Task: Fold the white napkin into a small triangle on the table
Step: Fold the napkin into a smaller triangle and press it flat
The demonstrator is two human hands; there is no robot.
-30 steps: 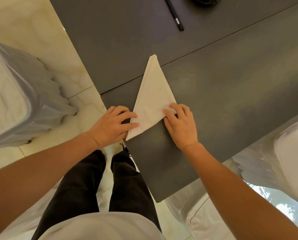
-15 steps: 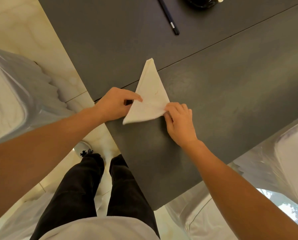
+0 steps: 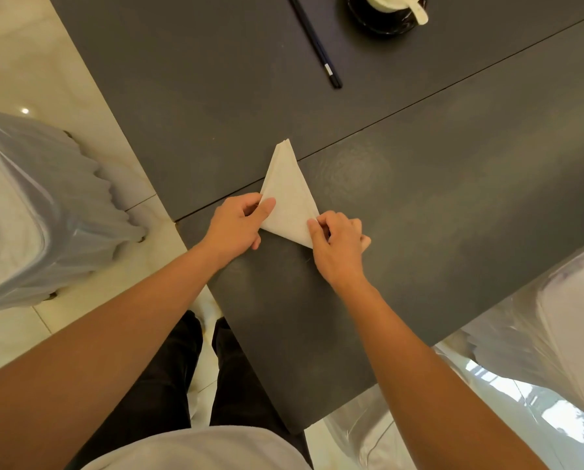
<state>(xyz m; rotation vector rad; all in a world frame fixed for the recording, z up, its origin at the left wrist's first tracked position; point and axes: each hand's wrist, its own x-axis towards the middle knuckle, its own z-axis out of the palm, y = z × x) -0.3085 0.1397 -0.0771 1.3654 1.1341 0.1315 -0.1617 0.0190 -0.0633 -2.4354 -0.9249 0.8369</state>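
The white napkin (image 3: 288, 195) lies on the dark grey table (image 3: 436, 198) as a narrow folded triangle, its tip pointing away from me. My left hand (image 3: 238, 225) pinches the napkin's near left corner between thumb and fingers. My right hand (image 3: 338, 245) pinches the near right corner, fingers curled over the edge. The near edge between my hands runs slanted down to the right.
Dark chopsticks (image 3: 316, 42) lie at the far middle of the table, beside a dark bowl (image 3: 382, 15) holding a white spoon. White-covered chairs stand at the left (image 3: 29, 212) and the right (image 3: 555, 320). The table corner is close to my legs.
My left hand has moved up along the napkin's left side and now pinches its corner. The right hand has gone from pressing flat to pinching. The napkin's near part looks shorter.
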